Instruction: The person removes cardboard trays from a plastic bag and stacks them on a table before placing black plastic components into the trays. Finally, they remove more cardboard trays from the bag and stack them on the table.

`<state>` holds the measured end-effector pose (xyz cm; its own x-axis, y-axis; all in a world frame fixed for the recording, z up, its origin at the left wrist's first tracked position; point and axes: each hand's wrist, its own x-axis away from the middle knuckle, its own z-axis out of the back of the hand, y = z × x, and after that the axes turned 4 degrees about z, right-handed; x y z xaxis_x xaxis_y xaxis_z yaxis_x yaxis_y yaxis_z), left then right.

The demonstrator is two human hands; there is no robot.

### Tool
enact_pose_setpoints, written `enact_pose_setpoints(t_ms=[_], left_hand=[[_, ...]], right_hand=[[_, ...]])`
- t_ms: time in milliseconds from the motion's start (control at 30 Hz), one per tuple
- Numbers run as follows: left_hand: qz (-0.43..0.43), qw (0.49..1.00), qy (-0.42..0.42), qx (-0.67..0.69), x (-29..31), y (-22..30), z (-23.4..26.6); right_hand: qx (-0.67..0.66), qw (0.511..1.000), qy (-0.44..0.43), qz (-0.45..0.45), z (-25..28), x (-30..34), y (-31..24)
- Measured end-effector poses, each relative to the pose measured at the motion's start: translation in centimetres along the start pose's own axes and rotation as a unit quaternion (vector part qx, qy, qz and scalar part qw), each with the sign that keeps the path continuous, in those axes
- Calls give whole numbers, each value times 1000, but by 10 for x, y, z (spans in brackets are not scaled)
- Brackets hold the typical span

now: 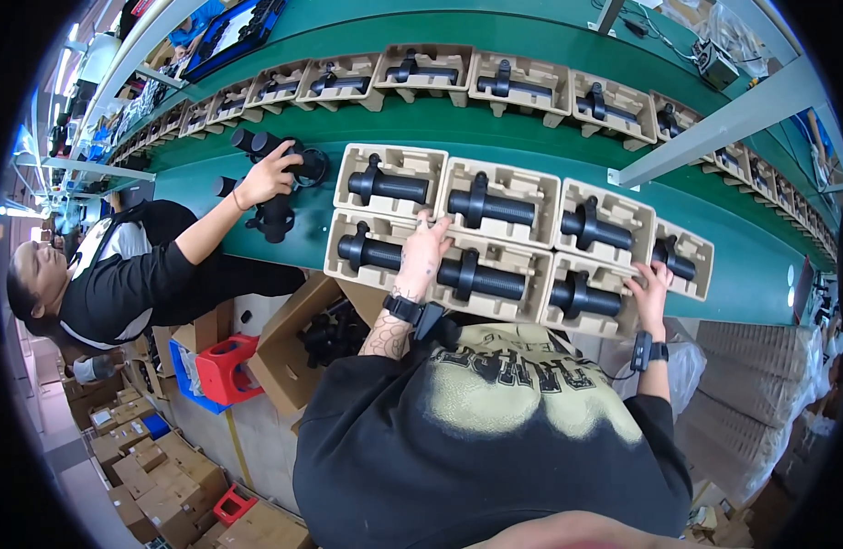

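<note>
Several beige moulded pulp trays sit close together in two rows in front of me, each holding a black ribbed tube with a raised ring around it. My left hand (424,251) reaches over the front row, fingers apart, touching the rims where the back and front trays meet. Beside it lie one black tube (481,277) and, partly covered by the hand, another tube (370,252). At the right end, the spread fingers of my right hand (651,291) rest on the rim between the front-right tray (554,316) and the rightmost tray (701,261).
A line of similar filled trays (522,99) curves along the back of the green bench (522,137). At left, a co-worker's hand (268,176) is on black parts (304,166). A grey metal post (714,128) stands at right. Below are an open carton (284,352) and a red stool (227,371).
</note>
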<state>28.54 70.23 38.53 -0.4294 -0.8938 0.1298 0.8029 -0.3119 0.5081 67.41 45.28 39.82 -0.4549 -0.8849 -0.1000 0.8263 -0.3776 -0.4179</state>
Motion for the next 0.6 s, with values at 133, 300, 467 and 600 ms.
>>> enact_pose_setpoints(t_ms=[133,300,467,600], left_hand=[[-30,999,17,1,-30,-20,12],[-64,997,26,-22,-54,-36,2],[-89,994,28,-56,-78,-29,-2],[-134,986,50,-84,-97,-50,6]], right_hand=[[6,999,11,30,-10,-28,-13],[1,997,54,55,-29,-40,-1],[31,995,77,49,-22,-50,6],[-16,992,109,62,-33,-72,8]])
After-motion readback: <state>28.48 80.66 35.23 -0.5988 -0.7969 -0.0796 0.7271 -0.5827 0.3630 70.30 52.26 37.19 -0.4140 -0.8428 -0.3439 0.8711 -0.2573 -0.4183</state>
